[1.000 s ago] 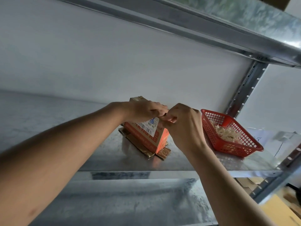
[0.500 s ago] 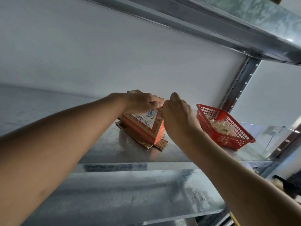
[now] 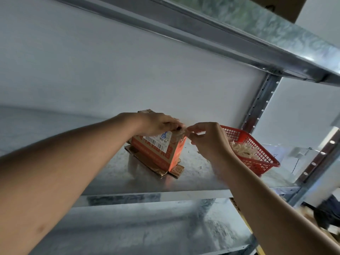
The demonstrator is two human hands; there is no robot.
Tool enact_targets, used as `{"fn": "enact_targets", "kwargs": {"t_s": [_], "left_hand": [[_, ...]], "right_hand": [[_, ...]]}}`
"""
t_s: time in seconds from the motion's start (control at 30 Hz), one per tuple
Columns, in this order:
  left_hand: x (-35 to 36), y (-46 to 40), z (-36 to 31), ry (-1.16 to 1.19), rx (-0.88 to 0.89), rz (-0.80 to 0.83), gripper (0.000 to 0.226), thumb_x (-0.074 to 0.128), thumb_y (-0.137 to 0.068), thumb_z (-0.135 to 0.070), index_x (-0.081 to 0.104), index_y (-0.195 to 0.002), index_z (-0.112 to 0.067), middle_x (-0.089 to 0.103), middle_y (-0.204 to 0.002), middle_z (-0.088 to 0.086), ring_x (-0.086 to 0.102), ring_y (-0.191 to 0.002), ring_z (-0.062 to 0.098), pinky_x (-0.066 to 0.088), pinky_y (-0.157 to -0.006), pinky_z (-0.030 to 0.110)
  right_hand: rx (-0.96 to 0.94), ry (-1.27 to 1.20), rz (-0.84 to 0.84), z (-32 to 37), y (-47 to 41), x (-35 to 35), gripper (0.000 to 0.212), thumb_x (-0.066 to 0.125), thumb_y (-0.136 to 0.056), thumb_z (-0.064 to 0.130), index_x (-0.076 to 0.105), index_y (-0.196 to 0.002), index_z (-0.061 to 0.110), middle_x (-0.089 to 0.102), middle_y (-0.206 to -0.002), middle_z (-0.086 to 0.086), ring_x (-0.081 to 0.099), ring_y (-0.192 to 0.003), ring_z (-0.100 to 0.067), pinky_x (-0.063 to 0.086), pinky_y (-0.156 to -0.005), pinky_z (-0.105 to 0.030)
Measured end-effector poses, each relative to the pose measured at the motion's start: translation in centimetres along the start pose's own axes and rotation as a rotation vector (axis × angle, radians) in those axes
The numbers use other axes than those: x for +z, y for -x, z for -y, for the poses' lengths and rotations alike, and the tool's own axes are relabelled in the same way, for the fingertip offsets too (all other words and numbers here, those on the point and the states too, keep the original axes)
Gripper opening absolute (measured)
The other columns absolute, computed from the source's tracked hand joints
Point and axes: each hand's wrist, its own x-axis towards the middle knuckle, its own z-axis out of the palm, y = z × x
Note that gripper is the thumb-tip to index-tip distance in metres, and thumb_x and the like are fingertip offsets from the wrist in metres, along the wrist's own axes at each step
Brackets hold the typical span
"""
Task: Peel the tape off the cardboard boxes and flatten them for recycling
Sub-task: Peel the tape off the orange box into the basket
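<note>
A person's right hand pinches a strip of clear tape at its fingertips, the strip running from the top corner of a small orange box. The left hand lies over the top of the box, fingers curled down over its upper edge, gripping it in place. The two hands sit just apart, joined by the tape.

The box stands on a galvanised steel shelf, its brown bottom flaps splayed out flat beneath it. A white label on its near face carries a barcode and the code "J4-J06", read upside down; a small blue mark sits at the label's corner. Pale lettering along the orange face is too skewed to read.

To the right, a red mesh basket rests on the same shelf, holding a heap of pale crumpled scraps; whether these are tape cannot be told. A white wall backs the shelf, and a perforated steel upright rises to a second shelf overhead. A lower shelf shows below. The top of the box is hidden under the left hand, and the far right edge of the scene is blurred.
</note>
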Motion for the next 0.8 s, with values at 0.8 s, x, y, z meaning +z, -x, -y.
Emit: {"fn": "enact_targets", "kwargs": {"t_s": [0.8], "left_hand": [[-0.3,-0.6,-0.1,0.054,-0.004,0.048,0.041,0.026,-0.11,-0.048,0.052,-0.142,-0.049,0.055,-0.15,-0.011,0.047,-0.14,0.017,0.033,-0.118,0.05]], "right_hand": [[-0.266,-0.255,0.103,1.1,0.2,0.0,0.04,0.082,-0.087,0.016,0.071,-0.12,0.034,0.075,-0.074,0.021,0.067,-0.059,0.001,0.044,-0.052,-0.011]]}}
